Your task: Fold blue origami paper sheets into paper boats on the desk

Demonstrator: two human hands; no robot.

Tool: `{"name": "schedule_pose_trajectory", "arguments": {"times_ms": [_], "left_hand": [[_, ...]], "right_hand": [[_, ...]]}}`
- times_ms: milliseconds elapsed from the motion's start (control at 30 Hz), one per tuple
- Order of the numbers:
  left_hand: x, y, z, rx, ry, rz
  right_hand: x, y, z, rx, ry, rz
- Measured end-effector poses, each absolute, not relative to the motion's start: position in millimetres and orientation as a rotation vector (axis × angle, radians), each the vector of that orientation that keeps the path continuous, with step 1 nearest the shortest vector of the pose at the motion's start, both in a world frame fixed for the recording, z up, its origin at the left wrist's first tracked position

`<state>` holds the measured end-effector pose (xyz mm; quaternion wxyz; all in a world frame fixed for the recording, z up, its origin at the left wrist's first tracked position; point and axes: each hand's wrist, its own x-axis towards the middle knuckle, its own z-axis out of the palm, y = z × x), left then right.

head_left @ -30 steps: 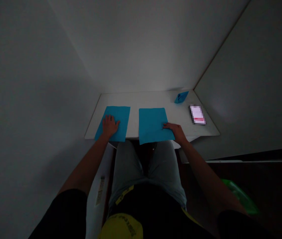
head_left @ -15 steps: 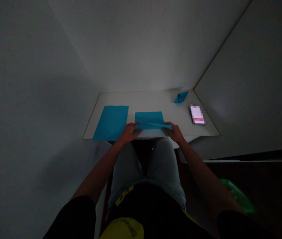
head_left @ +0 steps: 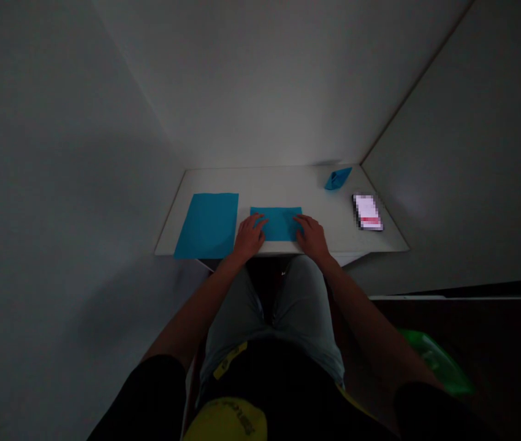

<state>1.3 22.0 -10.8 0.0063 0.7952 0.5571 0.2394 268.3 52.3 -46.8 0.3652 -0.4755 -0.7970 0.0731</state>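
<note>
A blue sheet of paper (head_left: 281, 225), folded into a wide rectangle, lies flat near the front edge of the white table (head_left: 260, 184). My left hand (head_left: 251, 236) rests on its left end with the fingers stretched over the paper. On the right end lies my right hand (head_left: 311, 236), its fingers spread and bent slightly onto the surface. Neither hand grips anything. To the left of my left hand is a larger flat blue sheet (head_left: 208, 225), its near edge at the table's front edge.
At the back right of the table stands a folded blue paper shape (head_left: 338, 179). A phone (head_left: 368, 212) with a lit, blurred screen lies in front of it. Walls enclose the table on the left, back and right. Something green (head_left: 439, 361) sits low on the right.
The near flap of the paper, raised between my hands before, now lies down flat. Both hands have moved inward and slightly forward onto the paper.
</note>
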Motion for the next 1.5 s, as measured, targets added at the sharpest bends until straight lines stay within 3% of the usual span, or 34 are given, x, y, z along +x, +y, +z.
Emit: {"name": "schedule_pose_trajectory", "arguments": {"times_ms": [300, 833, 1067, 1500], "left_hand": [[36.9, 46.9, -17.3, 2.465, 1.76, 0.416], [0.2, 62.8, -17.1, 2.397, 1.931, 0.545], [-4.9, 27.1, -8.5, 2.586, 1.566, 0.335], [-53.3, 5.6, -0.3, 2.576, 1.229, 0.197]], "right_hand": [[210.1, 82.7, -55.2, -1.262, -2.284, 0.215], [260.8, 92.6, -71.2, -1.377, -2.214, 0.088], [273.2, 56.4, -56.2, -1.261, -2.298, 0.084], [340.8, 49.5, -39.9, -0.899, -2.605, 0.42]]}}
